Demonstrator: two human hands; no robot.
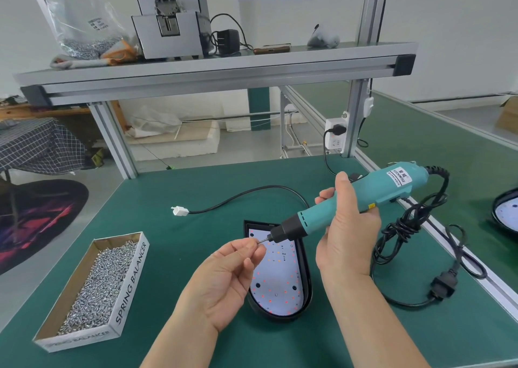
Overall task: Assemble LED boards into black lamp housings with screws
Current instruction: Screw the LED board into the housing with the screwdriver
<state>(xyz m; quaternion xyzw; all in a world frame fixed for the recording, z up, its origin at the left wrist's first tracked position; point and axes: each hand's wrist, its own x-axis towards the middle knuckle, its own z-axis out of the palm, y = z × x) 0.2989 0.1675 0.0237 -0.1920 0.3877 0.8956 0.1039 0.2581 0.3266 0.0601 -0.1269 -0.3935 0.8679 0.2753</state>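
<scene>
A black lamp housing (307, 289) lies on the green table, with a white LED board (280, 278) seated inside it. My right hand (346, 236) grips a teal electric screwdriver (350, 202), held tilted above the housing with its bit pointing left. My left hand (232, 272) pinches something small at the bit's tip, probably a screw, though it is too small to make out. A black cable with a white connector (178, 210) runs from the housing's far end.
A cardboard box of loose screws (98, 289) sits at the left. The screwdriver's coiled black cord and plug (443, 286) lie at the right near the table edge. Another lamp housing (506, 213) shows at the far right. A shelf (213, 68) spans overhead.
</scene>
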